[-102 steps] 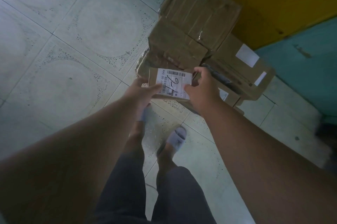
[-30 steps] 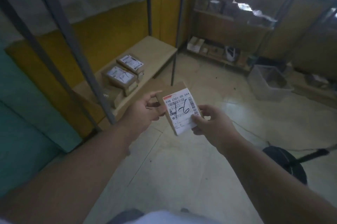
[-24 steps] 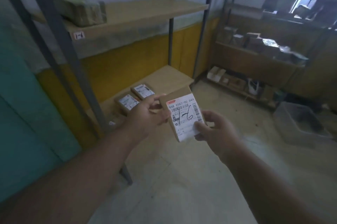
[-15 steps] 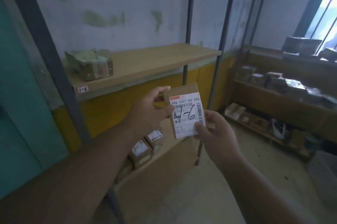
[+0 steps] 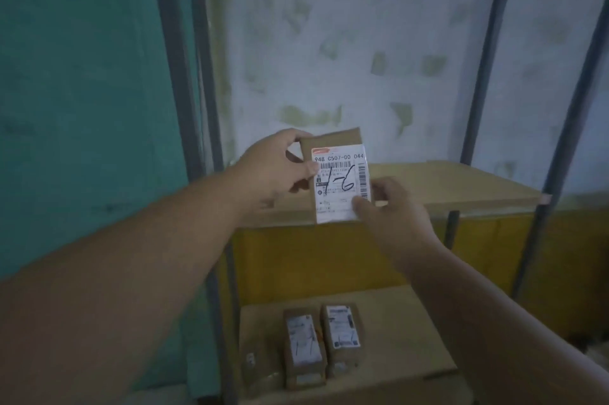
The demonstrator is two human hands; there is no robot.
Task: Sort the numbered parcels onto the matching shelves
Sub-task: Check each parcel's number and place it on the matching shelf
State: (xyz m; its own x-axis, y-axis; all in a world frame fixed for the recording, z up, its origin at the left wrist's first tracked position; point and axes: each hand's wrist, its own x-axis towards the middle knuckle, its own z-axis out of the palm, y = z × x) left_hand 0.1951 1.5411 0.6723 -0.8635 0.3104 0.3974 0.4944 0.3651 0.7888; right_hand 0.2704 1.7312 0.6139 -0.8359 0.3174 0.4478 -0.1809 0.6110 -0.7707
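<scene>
You hold one small cardboard parcel [image 5: 336,174] upright in front of you, between both hands, raised in front of the upper wooden shelf [image 5: 454,185]. Your left hand [image 5: 273,167] pinches its upper left edge, thumb on the front face over the edge of the label and fingers curled behind. Your right hand [image 5: 392,203] grips the lower right corner, thumb pressed on the bottom of the label, the other fingers wrapped behind the box. So both hands are closed on this one parcel, and it touches neither shelf.

One white shipping label [image 5: 341,185] covers most of the parcel's front. It carries barcodes, the printed line "948 C507-00 044" and a large handwritten "1-6" in black marker.

You can count two shelf boards in the rack: the upper one at hand height behind the parcel, and a lower wooden shelf [image 5: 405,335] beneath it. On the lower board two labelled parcels lie side by side, just touching: a left boxed parcel [image 5: 303,347] and a right boxed parcel [image 5: 342,337], each with one white label facing up. Their handwriting is too blurred to read. A third, smaller object at their left is too dim to tell.

Dark metal uprights [image 5: 204,75] frame the rack against a patchy pale wall [image 5: 346,42].
</scene>
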